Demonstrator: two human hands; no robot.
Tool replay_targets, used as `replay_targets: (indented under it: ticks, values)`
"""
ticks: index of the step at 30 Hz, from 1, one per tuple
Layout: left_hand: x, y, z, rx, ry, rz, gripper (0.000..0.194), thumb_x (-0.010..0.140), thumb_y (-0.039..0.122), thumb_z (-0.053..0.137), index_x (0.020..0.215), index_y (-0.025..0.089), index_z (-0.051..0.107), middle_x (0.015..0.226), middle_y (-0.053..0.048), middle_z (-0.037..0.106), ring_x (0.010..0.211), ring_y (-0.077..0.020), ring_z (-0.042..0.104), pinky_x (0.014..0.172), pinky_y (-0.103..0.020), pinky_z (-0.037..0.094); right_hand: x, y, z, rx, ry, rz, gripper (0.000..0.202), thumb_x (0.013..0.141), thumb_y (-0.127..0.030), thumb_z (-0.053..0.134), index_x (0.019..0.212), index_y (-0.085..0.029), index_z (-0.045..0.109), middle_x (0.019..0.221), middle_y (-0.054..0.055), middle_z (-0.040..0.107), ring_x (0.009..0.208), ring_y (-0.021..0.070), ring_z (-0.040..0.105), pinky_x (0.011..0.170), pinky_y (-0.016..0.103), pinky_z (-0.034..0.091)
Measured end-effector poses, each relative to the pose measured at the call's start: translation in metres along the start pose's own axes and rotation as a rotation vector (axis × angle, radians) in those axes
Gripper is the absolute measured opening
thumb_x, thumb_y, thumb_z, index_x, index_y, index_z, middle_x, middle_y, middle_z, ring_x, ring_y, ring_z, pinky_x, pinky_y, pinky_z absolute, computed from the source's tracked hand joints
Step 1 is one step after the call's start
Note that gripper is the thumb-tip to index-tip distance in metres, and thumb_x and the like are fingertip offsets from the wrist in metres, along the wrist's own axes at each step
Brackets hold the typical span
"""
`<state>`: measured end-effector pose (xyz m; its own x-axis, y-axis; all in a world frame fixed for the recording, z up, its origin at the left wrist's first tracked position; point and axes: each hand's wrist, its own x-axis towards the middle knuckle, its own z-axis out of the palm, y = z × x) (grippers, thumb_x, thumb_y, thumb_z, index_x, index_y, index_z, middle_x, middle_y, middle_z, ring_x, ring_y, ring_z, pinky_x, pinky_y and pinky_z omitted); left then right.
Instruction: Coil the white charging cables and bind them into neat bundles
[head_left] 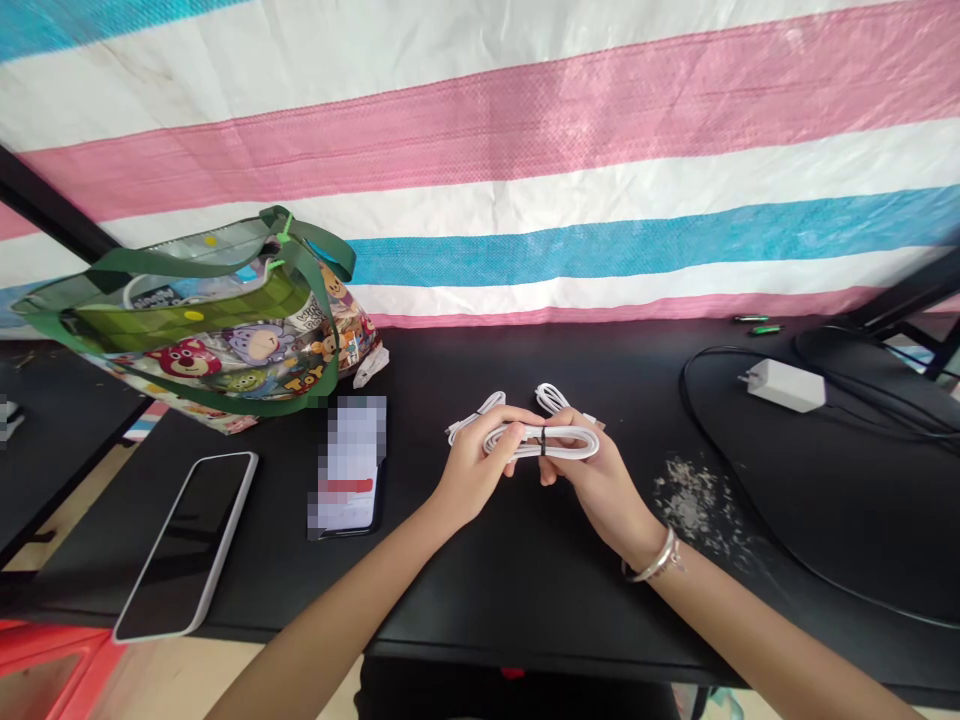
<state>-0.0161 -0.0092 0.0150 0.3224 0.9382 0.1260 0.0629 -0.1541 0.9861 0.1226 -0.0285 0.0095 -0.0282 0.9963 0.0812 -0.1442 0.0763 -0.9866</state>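
One coil (556, 434) of white cable spans the gap between your hands, above the table (480, 590), between its front and back edges. Its long axis runs left to right, roughly along the table's front edge, so one rounded end points into your left hand (474, 455) and the other into your right hand (592, 475). Neither hand is nearer; both touch it. Your left thumb and fingers are clamped on the left end, thumb on top. Your right fingers are curled about the right end; how hard they press, I cannot tell. Midway between your grips, a black tie (543, 441) crosses the coil, square to its length.

Toward the table's back edge, just beyond your hands, lie a left bundle (491, 403) and a right bundle (552, 398), their far ends slanting inward. A white phone (191, 545) rests by the front left corner, with a charger (787, 385) well to your right.
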Motion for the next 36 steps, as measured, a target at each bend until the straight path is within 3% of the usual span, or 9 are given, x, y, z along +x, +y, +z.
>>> replay_targets:
  ticks: [5,12,21,27,36]
  values:
    - [-0.0005,0.0038,0.0019,0.036,0.055,0.018,0.011,0.069,0.025,0.063,0.078,0.019,0.063,0.074,0.001,0.066,0.061,-0.0115,0.058,0.057,-0.023,0.046,-0.0013,0.0004,0.0013,-0.011,0.001,0.037,0.027,0.071,-0.04,0.07,0.07,-0.022,0.051,0.042,-0.009,0.051,0.038,0.0101,0.048,0.047,0.025,0.041]
    - [0.0001,0.0025,0.0036,-0.043,0.087,-0.028,0.013,0.067,0.028,0.066,0.072,0.018,0.059,0.066,0.002,0.062,0.058,-0.0122,0.058,0.056,-0.024,0.046,-0.0008,-0.0001,0.0003,-0.148,0.0,-0.034,0.025,0.074,-0.042,0.067,0.072,-0.022,0.052,0.047,-0.007,0.053,0.043,0.0122,0.053,0.05,0.027,0.046]
    - [-0.001,0.0046,0.0056,-0.253,0.107,-0.159,0.024,0.067,0.035,0.069,0.064,0.018,0.051,0.053,0.007,0.045,0.048,-0.0057,0.04,0.048,-0.02,0.032,0.0012,-0.0013,-0.0005,-0.224,-0.033,-0.11,0.022,0.08,-0.043,0.062,0.079,-0.022,0.055,0.054,-0.006,0.053,0.051,0.0138,0.057,0.054,0.028,0.051]
    - [-0.001,0.0027,0.0059,-0.338,0.128,-0.288,0.037,0.061,0.044,0.075,0.064,0.018,0.049,0.051,0.009,0.041,0.044,-0.0034,0.033,0.041,-0.016,0.025,0.0012,-0.0021,-0.0012,-0.16,-0.068,-0.132,0.02,0.079,-0.034,0.065,0.094,-0.024,0.058,0.075,-0.002,0.06,0.058,0.0126,0.06,0.058,0.028,0.054]
    - [0.0007,0.0036,0.0055,-0.463,0.093,-0.328,0.041,0.06,0.045,0.076,0.063,0.018,0.045,0.049,0.011,0.034,0.042,-0.0011,0.023,0.04,-0.014,0.02,0.0036,0.0004,-0.0065,-0.164,-0.159,-0.12,0.027,0.079,-0.027,0.065,0.105,-0.024,0.059,0.097,0.004,0.066,0.086,0.0184,0.066,0.077,0.033,0.057]
